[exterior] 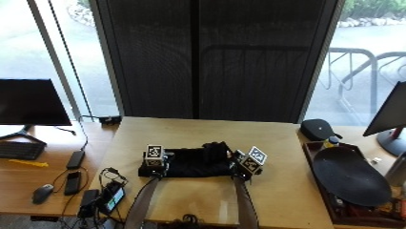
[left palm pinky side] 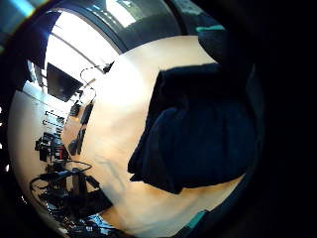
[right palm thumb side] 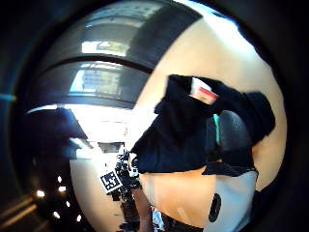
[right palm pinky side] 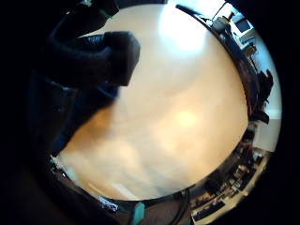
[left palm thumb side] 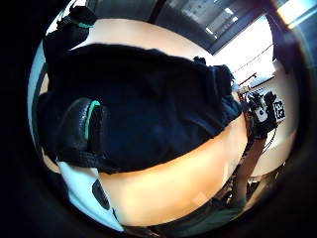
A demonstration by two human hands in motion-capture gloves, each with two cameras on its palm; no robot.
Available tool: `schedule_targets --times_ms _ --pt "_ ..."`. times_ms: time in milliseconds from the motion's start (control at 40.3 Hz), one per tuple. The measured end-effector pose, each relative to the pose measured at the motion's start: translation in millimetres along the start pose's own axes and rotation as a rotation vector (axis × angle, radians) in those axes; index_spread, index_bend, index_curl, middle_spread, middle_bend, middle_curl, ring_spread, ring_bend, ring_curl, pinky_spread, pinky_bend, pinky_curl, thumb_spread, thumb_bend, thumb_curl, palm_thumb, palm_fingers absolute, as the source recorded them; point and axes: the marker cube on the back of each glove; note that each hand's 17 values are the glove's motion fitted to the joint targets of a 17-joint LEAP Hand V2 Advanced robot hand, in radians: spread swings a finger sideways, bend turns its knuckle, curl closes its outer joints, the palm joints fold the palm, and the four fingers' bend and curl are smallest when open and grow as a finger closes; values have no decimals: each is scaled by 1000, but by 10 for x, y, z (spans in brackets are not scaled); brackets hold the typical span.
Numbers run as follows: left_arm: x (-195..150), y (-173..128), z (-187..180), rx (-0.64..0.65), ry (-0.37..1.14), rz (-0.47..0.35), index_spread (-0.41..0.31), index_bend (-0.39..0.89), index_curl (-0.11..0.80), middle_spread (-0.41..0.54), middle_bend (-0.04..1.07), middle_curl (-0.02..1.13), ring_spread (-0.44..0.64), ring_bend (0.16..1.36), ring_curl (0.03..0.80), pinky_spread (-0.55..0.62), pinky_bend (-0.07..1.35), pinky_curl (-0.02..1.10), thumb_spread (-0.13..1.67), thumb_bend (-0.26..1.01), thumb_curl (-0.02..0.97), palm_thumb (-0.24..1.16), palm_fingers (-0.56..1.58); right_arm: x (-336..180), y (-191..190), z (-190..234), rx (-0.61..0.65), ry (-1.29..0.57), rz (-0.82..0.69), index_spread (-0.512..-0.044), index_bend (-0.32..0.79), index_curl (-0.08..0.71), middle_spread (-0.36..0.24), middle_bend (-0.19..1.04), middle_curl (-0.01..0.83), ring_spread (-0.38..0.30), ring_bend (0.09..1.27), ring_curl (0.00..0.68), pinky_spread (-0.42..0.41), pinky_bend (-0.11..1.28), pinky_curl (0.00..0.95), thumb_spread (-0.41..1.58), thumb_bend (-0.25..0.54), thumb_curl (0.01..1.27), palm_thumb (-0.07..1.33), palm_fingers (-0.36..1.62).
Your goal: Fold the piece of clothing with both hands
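Observation:
A dark, partly folded garment (exterior: 190, 163) lies as a short band across the middle of the light wooden table (exterior: 190, 133). My left hand (exterior: 155, 166) is at its left end and my right hand (exterior: 244, 168) at its right end. In the left thumb side view the thumb (left palm thumb side: 81, 131) lies curled over the cloth (left palm thumb side: 158, 104) near its edge. The right thumb (right palm thumb side: 232, 133) pinches the cloth (right palm thumb side: 178, 130) beside a white and red label (right palm thumb side: 203, 92). Curled fingers (right palm pinky side: 93, 51) of the right hand show over the table. The bunched cloth (left palm pinky side: 198, 134) rests on the tabletop.
On a side desk to the left are a monitor (exterior: 32, 102), keyboard (exterior: 17, 150), mouse (exterior: 42, 192) and phone (exterior: 73, 181). Cabled devices (exterior: 109, 196) sit at the table's left front corner. A tray with a large dark oval object (exterior: 349, 176) stands at the right.

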Motion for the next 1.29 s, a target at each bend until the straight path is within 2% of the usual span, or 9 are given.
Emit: schedule_targets --times_ms 50,174,298,497,695,794,968,1167,1291 --pt "-45 71 123 -71 -8 -10 -156 160 379 -167 340 452 -67 534 371 238 265 265 1170 -38 342 670 599 155 93 153 -142 92 76 -202 24 295 64 147 396 117 382 384 268 639 410 1199 -42 420 970 427" --pt "-169 154 426 -198 -2 -38 -154 178 392 -133 253 441 4 468 362 269 283 286 1245 -59 299 523 490 -14 230 471 -396 -62 -35 -180 12 238 107 158 380 132 501 405 274 696 415 1213 -58 393 844 415" --pt "-176 174 633 -276 46 -46 -142 162 396 -80 178 433 105 423 357 321 314 308 1340 -67 233 316 323 36 129 554 -236 49 71 -164 1 187 139 296 410 120 575 416 272 657 399 1229 -44 374 756 467" --pt "-135 148 707 -296 21 -40 -131 139 376 -27 153 389 212 460 346 403 335 314 1365 -48 175 86 200 4 35 672 -325 18 108 -140 -32 107 135 442 451 9 728 452 164 618 387 1229 17 392 821 577" --pt "33 301 622 -436 86 -48 -133 158 373 3 165 372 258 497 344 449 352 317 1379 -20 164 13 181 -94 -248 575 -130 -155 58 -114 24 70 -46 685 550 -121 814 479 24 607 385 1168 91 445 1029 757" --pt "110 365 580 -497 113 -47 -132 164 375 10 169 369 269 506 344 460 357 320 1379 -12 166 5 178 -178 -217 339 -99 -333 20 -132 47 75 -97 617 548 -176 807 465 -121 743 402 1097 107 474 1110 938" --pt "213 302 608 -487 111 -61 -132 169 379 15 170 364 279 509 341 472 372 326 1380 -8 173 2 180 -84 -325 190 -61 -607 5 -160 96 113 -137 528 552 -212 764 463 -215 759 414 987 74 501 1144 997" --pt "349 127 663 -425 70 -81 -131 174 386 18 171 360 284 510 338 475 381 332 1379 -5 180 12 181 -223 -447 -7 97 -820 -30 -172 97 148 -86 237 473 -216 742 455 -267 780 413 872 37 532 1178 984" --pt "467 137 638 -526 104 -78 -131 174 389 19 173 359 287 509 335 475 382 334 1379 -6 184 15 179 -579 -491 -241 219 -975 -307 -172 71 150 -74 189 460 -212 707 444 -279 763 401 803 11 553 1190 1011"
